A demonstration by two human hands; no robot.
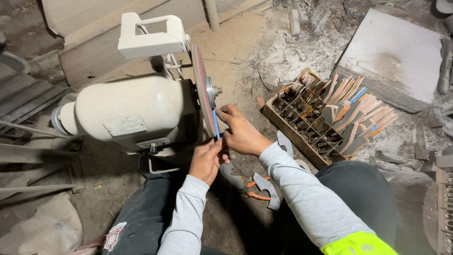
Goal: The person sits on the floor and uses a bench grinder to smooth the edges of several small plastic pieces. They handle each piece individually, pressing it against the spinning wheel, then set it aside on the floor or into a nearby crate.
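- Your right hand [240,132] and left hand [207,158] both close a pinch grip on the thin blue-edged blade [216,123].
- The blade stands nearly upright, its long axis running along the face of the grinding disc [202,89], touching it.
- Right hand holds the upper end, nearer the disc hub; left hand holds the lower end.

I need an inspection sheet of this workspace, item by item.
Surface: dusty dirt floor.
Job's things: thin blue-edged blade held against the grinding disc of a beige bench grinder.
Clutter: wooden crate of similar blades; curved blades by the knees; grey slab.
Grip: left hand and right hand both pinch the blade.
Cables: nothing seen.
Surroundings: metal scrap at left.
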